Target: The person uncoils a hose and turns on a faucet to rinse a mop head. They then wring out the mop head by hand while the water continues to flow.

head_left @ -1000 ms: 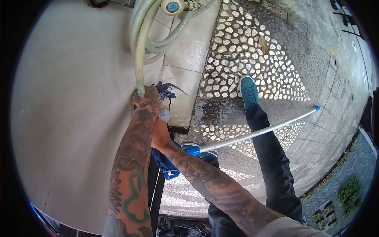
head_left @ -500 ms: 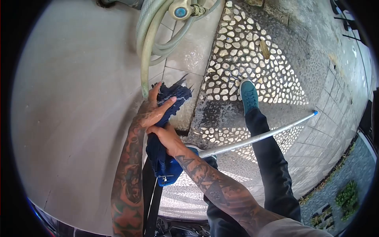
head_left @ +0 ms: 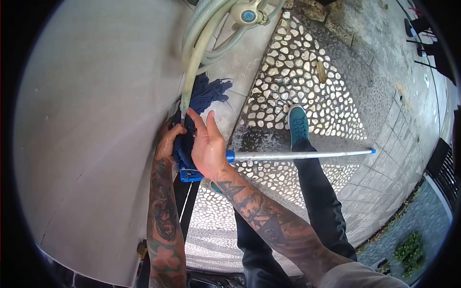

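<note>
The dark navy cloth of a mop (head_left: 204, 96) hangs bunched below and beside the end of a pale hose (head_left: 189, 81), where a thin stream of water shows. My left hand (head_left: 167, 140) grips the cloth's left edge, thumb toward the water. My right hand (head_left: 208, 150) is open on the other side, fingers stretched up close to the hose end, palm beside the cloth. A blue mop frame (head_left: 191, 175) shows under the cloth. The silver mop handle (head_left: 297, 155) runs right, past my leg, to a blue tip.
Hose loops hang at the top near a round fitting with a blue centre (head_left: 248, 16). A pale wall (head_left: 91, 134) rises on my left. My teal shoe (head_left: 298, 122) stands on wet pebble paving (head_left: 288, 72). Dark legs, partly cut off, show at the upper right.
My right hand has let go of the cloth and opened near the hose end. The mop handle has swung closer to level. The cloth's lower part and the blue frame have moved up.
</note>
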{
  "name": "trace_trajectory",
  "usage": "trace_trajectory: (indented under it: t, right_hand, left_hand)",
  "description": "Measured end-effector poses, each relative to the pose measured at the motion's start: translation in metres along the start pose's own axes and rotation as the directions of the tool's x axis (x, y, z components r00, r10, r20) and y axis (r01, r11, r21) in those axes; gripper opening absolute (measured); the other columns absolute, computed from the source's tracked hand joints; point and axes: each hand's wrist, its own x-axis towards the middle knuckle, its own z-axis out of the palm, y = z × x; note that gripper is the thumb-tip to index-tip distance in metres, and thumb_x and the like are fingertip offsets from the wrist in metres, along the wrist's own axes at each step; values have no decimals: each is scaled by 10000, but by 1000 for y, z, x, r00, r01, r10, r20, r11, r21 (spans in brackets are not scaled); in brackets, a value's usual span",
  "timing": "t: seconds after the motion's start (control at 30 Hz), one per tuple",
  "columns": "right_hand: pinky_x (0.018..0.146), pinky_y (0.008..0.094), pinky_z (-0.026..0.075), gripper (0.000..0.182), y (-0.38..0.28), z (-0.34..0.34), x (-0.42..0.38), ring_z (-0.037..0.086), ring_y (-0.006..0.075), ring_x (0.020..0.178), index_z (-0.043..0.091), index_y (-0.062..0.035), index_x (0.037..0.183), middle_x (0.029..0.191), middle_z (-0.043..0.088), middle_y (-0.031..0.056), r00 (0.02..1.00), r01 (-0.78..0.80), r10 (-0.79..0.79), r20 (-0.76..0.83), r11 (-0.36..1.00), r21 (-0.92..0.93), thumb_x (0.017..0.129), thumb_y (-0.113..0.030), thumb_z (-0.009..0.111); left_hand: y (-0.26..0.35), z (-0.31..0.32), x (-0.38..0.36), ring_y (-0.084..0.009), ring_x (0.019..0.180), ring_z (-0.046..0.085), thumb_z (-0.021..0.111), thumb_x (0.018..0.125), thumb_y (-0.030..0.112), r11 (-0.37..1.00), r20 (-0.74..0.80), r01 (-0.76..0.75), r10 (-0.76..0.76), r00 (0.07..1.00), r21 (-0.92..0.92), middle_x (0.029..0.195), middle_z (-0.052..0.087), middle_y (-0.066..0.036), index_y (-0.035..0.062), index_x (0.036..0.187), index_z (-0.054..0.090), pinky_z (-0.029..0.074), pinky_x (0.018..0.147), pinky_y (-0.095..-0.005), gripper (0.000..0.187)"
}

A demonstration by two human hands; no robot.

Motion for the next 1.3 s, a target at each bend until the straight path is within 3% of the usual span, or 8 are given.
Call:
trace_trajectory:
  t: [0.17, 0.27, 0.37, 0.57, 0.8, 1.1, 1.17, 1.3]
  right_hand:
    - [1018, 446, 452, 500, -72, -7, -12, 589, 354, 1176, 415, -73, 1396, 1319, 528, 226, 948, -277, 207, -243, 910, -307, 1045, -424, 476]
    - [974, 345, 477, 481, -95, -62, 18, 623, 237, 1097, 581, -3, 1290, 1192, 618, 130, 880, -239, 436, -188, 63, -969, 1020, -400, 557]
    - [1096, 356, 377, 761, -95, -34, 20, 464, 266, 1356, 515, 10, 1424, 1488, 492, 172, 703, -456, 708, -65, 380, -805, 878, -459, 762]
    - [1104, 634, 299, 1028, -77, -31, 22, 242, 316, 1490, 329, -53, 1528, 1589, 337, 164, 711, -560, 700, -63, 511, -652, 787, -576, 812]
    - [1003, 383, 510, 572, -110, -46, 1, 638, 229, 1151, 482, -5, 1445, 1279, 647, 115, 777, -588, 629, 29, 741, -323, 904, -49, 663]
    - [978, 367, 513, 594, -80, -31, 2, 624, 195, 1122, 404, 18, 1406, 1168, 653, 128, 980, -167, 198, -26, 746, -644, 892, -14, 698]
    - [1044, 419, 457, 650, -82, -16, -6, 582, 366, 1224, 329, -36, 1393, 1299, 566, 251, 990, -129, 81, -114, 218, -967, 864, -28, 707]
    - [982, 430, 454, 765, -50, -42, -11, 563, 350, 1177, 302, -26, 1451, 1268, 570, 229, 985, 136, -135, 109, 211, -968, 826, -6, 743]
  left_hand:
    - [-47, -1, 19, -209, 768, 615, 560, 792, 215, 927, -246, -341, 298, 922, -155, 813, 631, -45, 56, 848, 645, 511, 760, -330, 189]
    - [-16, 30, 3, -255, 845, 638, 538, 734, 211, 769, -66, -136, 122, 990, -624, 866, 663, -125, -14, 967, 670, 521, 857, -349, 350]
    - [-15, 35, -4, -322, 989, 663, 522, 690, 270, 673, 318, -17, 371, 872, -739, 1021, 694, -202, -58, 1110, 651, 522, 953, -403, 548]
    - [-22, 62, -12, -358, 1185, 584, 521, 713, 355, 565, 100, -70, 265, 959, -822, 1211, 638, -228, -91, 1213, 599, 453, 1079, -435, 674]
    - [32, 88, -19, -300, 1137, 651, 527, 933, 465, 580, 75, -90, 254, 964, -810, 1311, 626, -203, -20, 1411, 505, 520, 1010, -426, 681]
    - [61, 57, 19, -204, 932, 714, 751, 873, 509, 980, 77, 187, -181, 980, -73, 1107, 717, -94, 45, 1279, 637, 598, 799, -350, 626]
    - [66, 58, 14, -192, 1132, 646, 763, 883, 479, 935, 2, 198, -208, 978, 293, 1293, 647, -108, 38, 1402, 555, 520, 991, -344, 712]
    - [55, 69, 2, -231, 1093, 660, 833, 767, 518, 875, 40, 270, -312, 949, 402, 1227, 673, -156, 17, 1311, 617, 534, 952, -404, 771]
